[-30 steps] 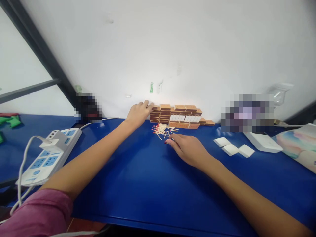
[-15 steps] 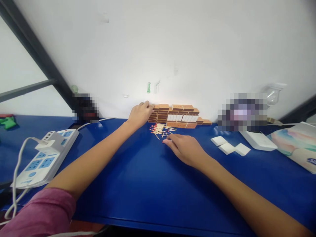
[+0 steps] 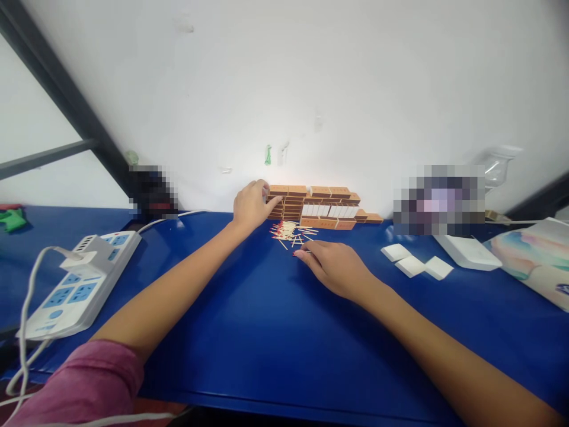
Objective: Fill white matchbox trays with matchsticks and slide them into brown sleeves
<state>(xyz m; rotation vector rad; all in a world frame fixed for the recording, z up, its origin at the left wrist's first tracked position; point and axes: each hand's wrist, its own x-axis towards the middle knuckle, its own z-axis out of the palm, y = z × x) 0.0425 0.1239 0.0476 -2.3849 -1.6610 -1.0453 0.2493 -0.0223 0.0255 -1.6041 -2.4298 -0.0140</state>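
Observation:
My left hand [image 3: 251, 204] is at the left end of a wall of stacked matchboxes [image 3: 293, 203]. Its thumb stretches across the front of the stack, apart from the fingers, which bend at the stack's left edge. In front of the boxes lies a loose heap of red-tipped matches [image 3: 285, 230], some scattered to the right. Just nearer than the heap, my right hand [image 3: 335, 267] is low over the blue table [image 3: 249, 332], thumb and forefinger pinched. Red tips poke out at the pinch, so it holds matches; how many is hidden.
White matchbox trays [image 3: 409, 266] lie right of my right hand, near a white box [image 3: 466, 252] and a colourful packet [image 3: 533, 255]. A power strip [image 3: 80, 296] with white cables stands at left. The white wall [image 3: 284, 89] rises behind the stack.
My left hand has shifted slightly left at the stack's end, and its thumb has moved away from the fingers and down across the front. My right hand has hardly moved.

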